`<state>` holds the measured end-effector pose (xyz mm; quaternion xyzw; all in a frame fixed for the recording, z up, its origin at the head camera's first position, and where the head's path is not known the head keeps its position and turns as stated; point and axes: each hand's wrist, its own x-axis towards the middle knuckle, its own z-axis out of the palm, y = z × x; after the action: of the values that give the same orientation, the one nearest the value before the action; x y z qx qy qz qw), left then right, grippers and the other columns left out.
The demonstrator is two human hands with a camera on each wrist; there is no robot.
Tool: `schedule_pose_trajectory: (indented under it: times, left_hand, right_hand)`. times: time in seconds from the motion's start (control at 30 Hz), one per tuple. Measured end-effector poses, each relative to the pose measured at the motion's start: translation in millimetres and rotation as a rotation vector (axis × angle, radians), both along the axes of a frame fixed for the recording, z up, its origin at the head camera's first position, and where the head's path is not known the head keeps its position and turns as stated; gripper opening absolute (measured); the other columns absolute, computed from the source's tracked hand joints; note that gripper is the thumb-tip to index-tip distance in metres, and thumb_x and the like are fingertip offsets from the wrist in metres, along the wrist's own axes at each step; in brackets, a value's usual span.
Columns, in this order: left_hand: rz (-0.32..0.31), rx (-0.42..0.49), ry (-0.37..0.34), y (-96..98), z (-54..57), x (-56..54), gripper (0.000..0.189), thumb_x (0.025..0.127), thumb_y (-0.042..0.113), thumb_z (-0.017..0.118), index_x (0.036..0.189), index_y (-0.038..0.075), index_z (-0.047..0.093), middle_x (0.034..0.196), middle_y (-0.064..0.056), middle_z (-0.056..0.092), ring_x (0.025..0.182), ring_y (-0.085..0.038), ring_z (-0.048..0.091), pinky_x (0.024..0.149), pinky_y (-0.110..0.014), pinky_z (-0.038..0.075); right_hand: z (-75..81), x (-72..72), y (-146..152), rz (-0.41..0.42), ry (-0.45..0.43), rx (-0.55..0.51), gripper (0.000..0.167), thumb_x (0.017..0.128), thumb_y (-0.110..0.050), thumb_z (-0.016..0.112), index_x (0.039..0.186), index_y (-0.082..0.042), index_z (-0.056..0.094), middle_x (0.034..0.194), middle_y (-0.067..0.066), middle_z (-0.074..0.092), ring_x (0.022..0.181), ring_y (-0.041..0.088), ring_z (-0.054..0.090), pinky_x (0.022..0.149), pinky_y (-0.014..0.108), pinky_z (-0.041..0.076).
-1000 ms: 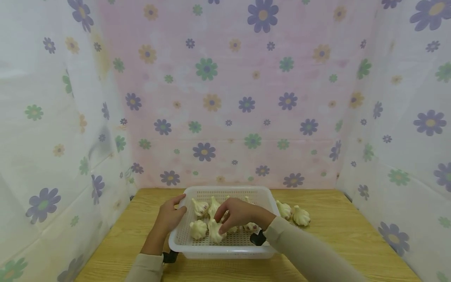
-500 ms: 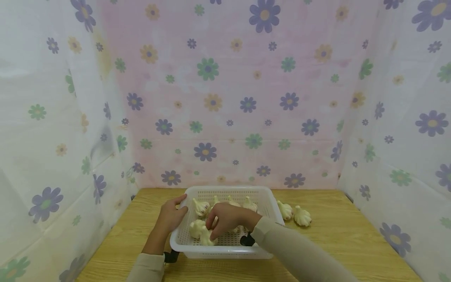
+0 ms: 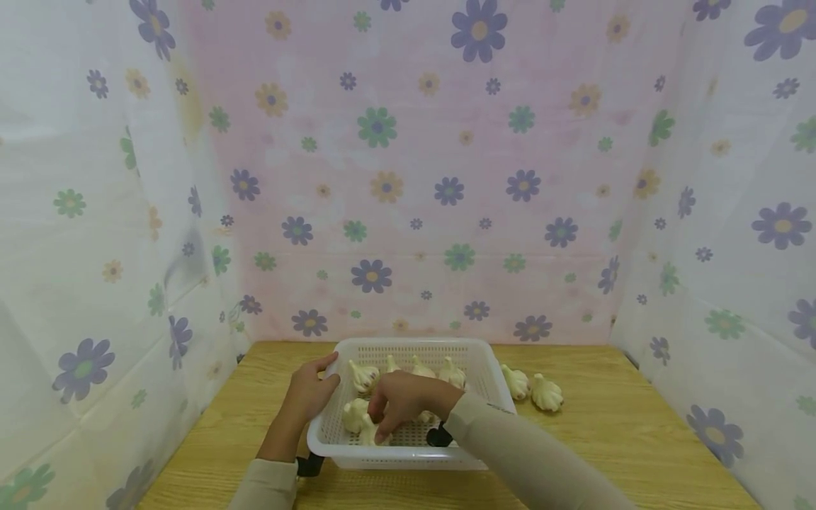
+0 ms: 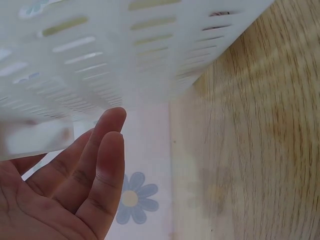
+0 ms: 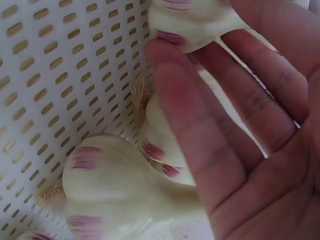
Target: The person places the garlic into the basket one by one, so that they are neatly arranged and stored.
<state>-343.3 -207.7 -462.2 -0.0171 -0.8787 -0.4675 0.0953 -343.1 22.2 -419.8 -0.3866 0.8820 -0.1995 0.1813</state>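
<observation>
A white plastic basket (image 3: 408, 451) with slotted walls holds several garlic bulbs (image 3: 364, 377). My left hand (image 3: 308, 391) holds its left rim; in the left wrist view the fingers (image 4: 107, 160) hang loosely bent beside the outer wall, and the thumb is hidden. Inside the basket, my right hand (image 3: 403, 402) pinches a garlic bulb (image 3: 368, 432) near the front left corner, next to another bulb (image 3: 354, 414). In the right wrist view the pinched bulb is at the top, with more bulbs (image 5: 110, 185) lying below the fingers on the basket floor.
Two more garlic bulbs (image 3: 546, 393) lie on the wooden table (image 3: 599, 425) to the right of the basket. Flower-printed cloth (image 3: 414, 156) closes off the back and both sides.
My right hand has carried the pinched bulb a little to the left and forward edge, close against its neighbour. The left hand keeps its place on the rim.
</observation>
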Motion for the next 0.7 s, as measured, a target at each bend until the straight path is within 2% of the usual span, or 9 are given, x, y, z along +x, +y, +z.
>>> schedule_pose_trajectory:
  times: [0.2, 0.4, 0.57, 0.7]
  left_hand:
    - [0.008, -0.001, -0.005, 0.2, -0.6, -0.7, 0.057, 0.092, 0.019, 0.061, 0.148, 0.012, 0.058, 0.143, -0.024, 0.061, 0.082, -0.020, 0.072, 0.063, -0.033, 0.059]
    - [0.008, -0.007, -0.004, -0.1, -0.6, -1.9, 0.057, 0.091, 0.019, 0.061, 0.148, 0.012, 0.059, 0.142, -0.024, 0.062, 0.084, -0.021, 0.072, 0.063, -0.033, 0.060]
    - [0.004, -0.009, -0.003, -0.4, -1.3, -1.9, 0.057, 0.091, 0.019, 0.061, 0.148, 0.012, 0.059, 0.139, -0.024, 0.063, 0.081, -0.020, 0.072, 0.061, -0.033, 0.059]
    - [0.000, -0.007, -0.002, -0.7, -1.9, -2.3, 0.057, 0.091, 0.019, 0.061, 0.148, 0.012, 0.059, 0.138, -0.024, 0.064, 0.078, -0.019, 0.071, 0.060, -0.033, 0.059]
  right_hand:
    - [-0.5, 1.1, -6, 0.008, 0.047, -0.005, 0.015, 0.076, -0.026, 0.092, 0.088, -0.026, 0.083, 0.088, -0.022, 0.072, 0.076, -0.005, 0.064, 0.068, 0.018, 0.055]
    - [-0.4, 0.3, -13, -0.013, -0.018, -0.043, 0.011, 0.078, -0.022, 0.091, 0.086, -0.022, 0.083, 0.074, -0.018, 0.073, 0.063, 0.002, 0.068, 0.059, 0.022, 0.058]
    - [-3.7, -1.8, -18, -0.016, -0.022, -0.051, 0.011, 0.079, -0.021, 0.090, 0.087, -0.022, 0.083, 0.073, -0.020, 0.072, 0.062, 0.000, 0.068, 0.058, 0.021, 0.058]
    - [-5.2, -2.1, -20, -0.032, -0.072, -0.077, 0.011, 0.078, -0.019, 0.091, 0.086, -0.020, 0.083, 0.074, -0.017, 0.074, 0.063, 0.002, 0.069, 0.059, 0.023, 0.059]
